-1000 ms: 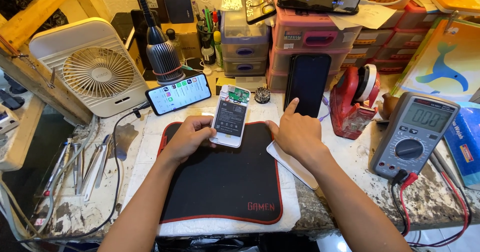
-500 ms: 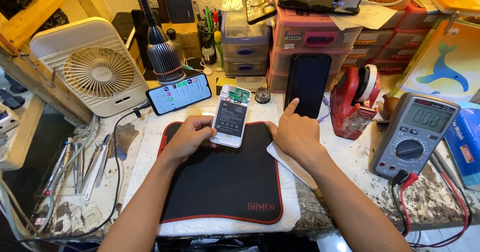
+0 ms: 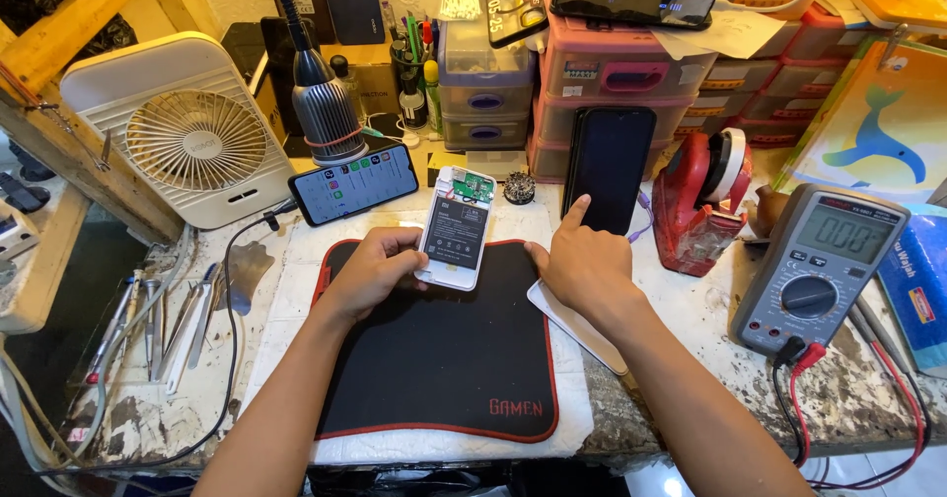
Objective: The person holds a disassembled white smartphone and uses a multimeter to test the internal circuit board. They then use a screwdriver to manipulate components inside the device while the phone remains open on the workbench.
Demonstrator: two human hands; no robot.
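While lying opened at the far edge of the black mat (image 3: 434, 359), opened phone (image 3: 456, 229) appearing light, rigid, fragile at exposed board. Left hand (image 3: 367, 272) pinching its left edge, fingers curled; right hand (image 3: 584, 265) pressing extended forefinger on upright dark phone (image 3: 609, 167). Gripping by side rails advisable.

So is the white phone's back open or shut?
Open: the white phone by the left hand shows its battery and green board, no cover.
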